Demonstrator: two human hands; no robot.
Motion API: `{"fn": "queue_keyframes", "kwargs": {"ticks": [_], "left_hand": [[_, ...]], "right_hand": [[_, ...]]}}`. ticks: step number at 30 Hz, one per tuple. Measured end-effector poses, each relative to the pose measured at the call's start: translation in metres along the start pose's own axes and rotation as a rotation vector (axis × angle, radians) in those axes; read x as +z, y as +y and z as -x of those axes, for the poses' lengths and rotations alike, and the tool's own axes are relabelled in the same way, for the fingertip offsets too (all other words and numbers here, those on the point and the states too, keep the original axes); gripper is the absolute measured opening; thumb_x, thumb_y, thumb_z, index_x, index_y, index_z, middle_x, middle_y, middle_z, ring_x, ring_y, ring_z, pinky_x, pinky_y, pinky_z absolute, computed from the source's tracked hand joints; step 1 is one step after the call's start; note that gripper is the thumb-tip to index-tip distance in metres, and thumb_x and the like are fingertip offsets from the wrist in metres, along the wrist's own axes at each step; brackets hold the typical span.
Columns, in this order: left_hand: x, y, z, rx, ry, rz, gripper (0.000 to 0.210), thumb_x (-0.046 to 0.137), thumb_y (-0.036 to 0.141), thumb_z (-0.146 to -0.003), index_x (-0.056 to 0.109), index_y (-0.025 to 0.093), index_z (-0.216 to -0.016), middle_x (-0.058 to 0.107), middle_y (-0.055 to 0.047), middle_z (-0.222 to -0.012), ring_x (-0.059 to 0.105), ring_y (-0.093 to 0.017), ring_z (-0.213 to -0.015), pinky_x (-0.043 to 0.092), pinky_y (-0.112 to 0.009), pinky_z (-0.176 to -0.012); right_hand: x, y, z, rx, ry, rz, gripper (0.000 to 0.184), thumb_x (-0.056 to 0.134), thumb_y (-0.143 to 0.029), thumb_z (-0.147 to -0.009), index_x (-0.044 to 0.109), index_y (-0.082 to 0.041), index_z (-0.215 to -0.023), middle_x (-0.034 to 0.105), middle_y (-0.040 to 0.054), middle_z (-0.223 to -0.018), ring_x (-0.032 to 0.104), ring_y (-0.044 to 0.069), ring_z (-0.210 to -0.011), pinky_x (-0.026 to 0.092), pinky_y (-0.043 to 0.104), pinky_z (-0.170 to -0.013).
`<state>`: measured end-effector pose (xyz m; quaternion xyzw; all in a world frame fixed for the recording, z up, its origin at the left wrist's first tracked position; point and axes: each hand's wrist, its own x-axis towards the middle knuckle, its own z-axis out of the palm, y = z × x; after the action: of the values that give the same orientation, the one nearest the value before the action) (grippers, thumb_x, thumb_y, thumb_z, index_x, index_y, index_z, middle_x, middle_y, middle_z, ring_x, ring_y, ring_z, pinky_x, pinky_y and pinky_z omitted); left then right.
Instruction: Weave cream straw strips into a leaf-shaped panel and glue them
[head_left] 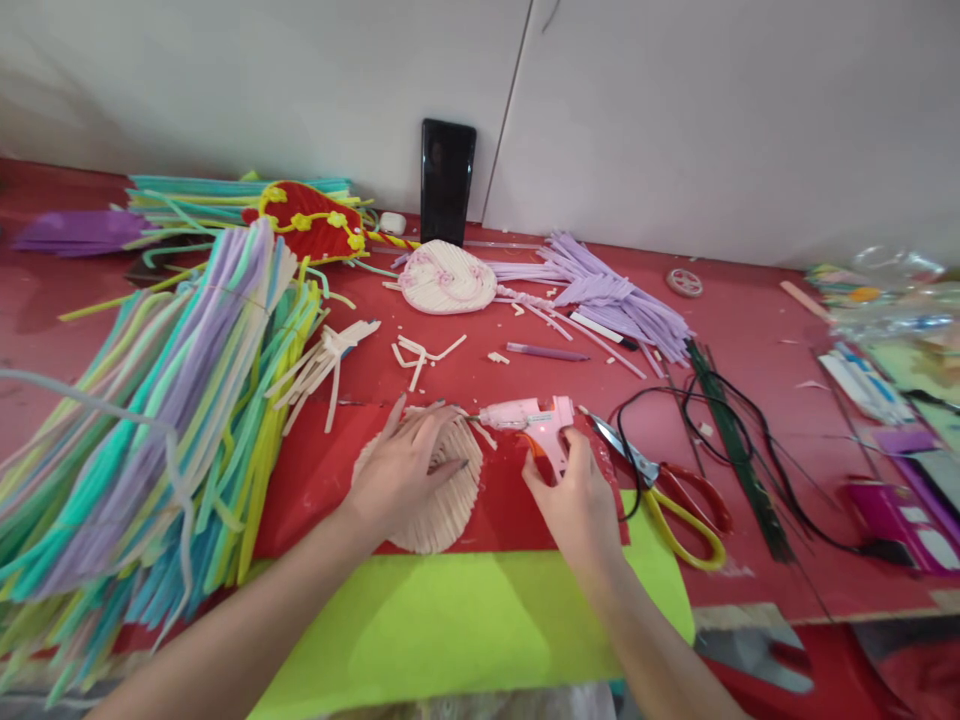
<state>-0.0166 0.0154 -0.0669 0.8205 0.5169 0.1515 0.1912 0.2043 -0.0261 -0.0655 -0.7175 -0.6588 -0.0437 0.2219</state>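
Note:
My left hand [409, 462] lies over a cream oval pad of ridged pipe cleaners [450, 510], fingers spread across its upper part and hiding some of it. With my right hand [574, 490] I grip the handle of a pink glue gun [517, 414], whose nozzle points left at the pad's upper right edge. An orange trigger shows by the fingers. Beneath the pad is a red sheet [517, 510], and in front of it a lime green sheet [442, 620].
Pipe cleaner bundles [217, 340] fill the left. Behind stand a phone [448, 180], a finished cream oval fan [448, 277] and lilac pipe cleaners [622, 295]. Scissors [682, 505] and a black cable [787, 490] lie right. Cream offcuts [421, 355] are scattered behind my hands.

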Motion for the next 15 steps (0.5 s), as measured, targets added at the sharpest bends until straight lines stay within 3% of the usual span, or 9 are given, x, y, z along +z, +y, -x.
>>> {"fn": "queue_keyframes", "kwargs": {"ticks": [15], "left_hand": [[0.0011,-0.0017,0.0003,0.019,0.022,0.004,0.049,0.055,0.042,-0.090,0.041,0.024,-0.133,0.057,-0.005,-0.135,0.050,-0.019,-0.129,0.015,-0.046,-0.121]], "right_hand": [[0.0000,0.0045,0.0097,0.084,-0.058,-0.108,0.039,0.052,-0.039,-0.084,0.051,-0.013,-0.114,0.069,0.0180,-0.100,0.069,0.028,-0.084,0.055,0.036,-0.064]]}}
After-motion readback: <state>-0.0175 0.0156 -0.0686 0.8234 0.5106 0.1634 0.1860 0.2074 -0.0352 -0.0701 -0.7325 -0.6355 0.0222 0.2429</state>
